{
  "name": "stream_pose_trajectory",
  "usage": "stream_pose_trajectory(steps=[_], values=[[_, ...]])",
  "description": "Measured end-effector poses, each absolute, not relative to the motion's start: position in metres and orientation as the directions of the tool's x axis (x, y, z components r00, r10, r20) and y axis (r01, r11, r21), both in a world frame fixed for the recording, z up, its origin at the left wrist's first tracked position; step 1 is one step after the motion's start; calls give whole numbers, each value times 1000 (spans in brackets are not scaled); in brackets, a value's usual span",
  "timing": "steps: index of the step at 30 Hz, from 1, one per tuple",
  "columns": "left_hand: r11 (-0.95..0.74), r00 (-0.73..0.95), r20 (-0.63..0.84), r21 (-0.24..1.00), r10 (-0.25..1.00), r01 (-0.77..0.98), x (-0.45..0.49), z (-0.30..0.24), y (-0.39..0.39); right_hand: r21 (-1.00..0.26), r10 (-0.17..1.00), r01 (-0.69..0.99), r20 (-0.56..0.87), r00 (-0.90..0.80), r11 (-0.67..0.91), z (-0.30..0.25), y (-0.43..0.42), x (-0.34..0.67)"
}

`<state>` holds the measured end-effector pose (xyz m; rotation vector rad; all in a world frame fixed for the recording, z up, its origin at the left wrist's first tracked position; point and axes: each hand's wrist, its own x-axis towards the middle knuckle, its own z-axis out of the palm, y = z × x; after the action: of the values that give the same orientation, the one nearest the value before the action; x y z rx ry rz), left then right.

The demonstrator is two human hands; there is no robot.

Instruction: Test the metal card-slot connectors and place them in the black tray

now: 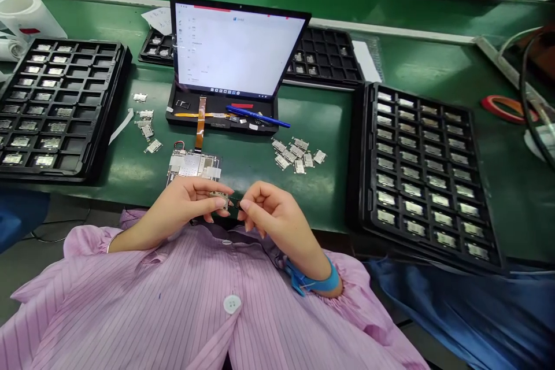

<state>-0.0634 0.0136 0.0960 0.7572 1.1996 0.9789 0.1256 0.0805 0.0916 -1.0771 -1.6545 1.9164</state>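
Between the thumb and fingers of my left hand (191, 199) is a small silvery circuit module (220, 199). Close to its right edge, my right hand (271, 208) pinches something small, dark and thin, too small to name; whether it joins the module I cannot tell. Just beyond my left hand lies a larger circuit board (188, 165), partly covered by my fingers. An orange-brown flat ribbon cable (200, 124) runs from that board up to the lit tablet screen (238, 52). A blue wristband (318, 280) circles my right wrist.
Loose modules lie in a pile (297, 153) to the right and a smaller group (146, 124) to the left. Black compartment trays, a left one (89, 121) and a right one (368, 156), hold more. A blue pen (258, 115) rests below the screen; red tape (505, 110) lies far right.
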Motion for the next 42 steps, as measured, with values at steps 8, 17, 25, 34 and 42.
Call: stream_pose_trajectory(steps=[8, 17, 25, 34, 42], values=[[441, 131, -425, 888, 896, -132, -61, 97, 16, -953, 634, 224, -303, -711, -205, 92, 81, 128], [347, 23, -347, 938, 937, 14, -66, 88, 20, -963, 730, 222, -262, -631, -153, 83, 84, 108], [-104, -67, 330, 474, 942, 874, -91, 56, 35, -972, 871, 82, -234, -431, -221, 55, 123, 86], [-165, 21, 345, 395, 938, 904, -92, 44, 32, -964, 879, 106, -264, -397, -242, 51, 124, 85], [-169, 25, 339, 402, 940, 900, -93, 43, 33, -965, 881, 129, -262, -394, -230, 53, 123, 84]])
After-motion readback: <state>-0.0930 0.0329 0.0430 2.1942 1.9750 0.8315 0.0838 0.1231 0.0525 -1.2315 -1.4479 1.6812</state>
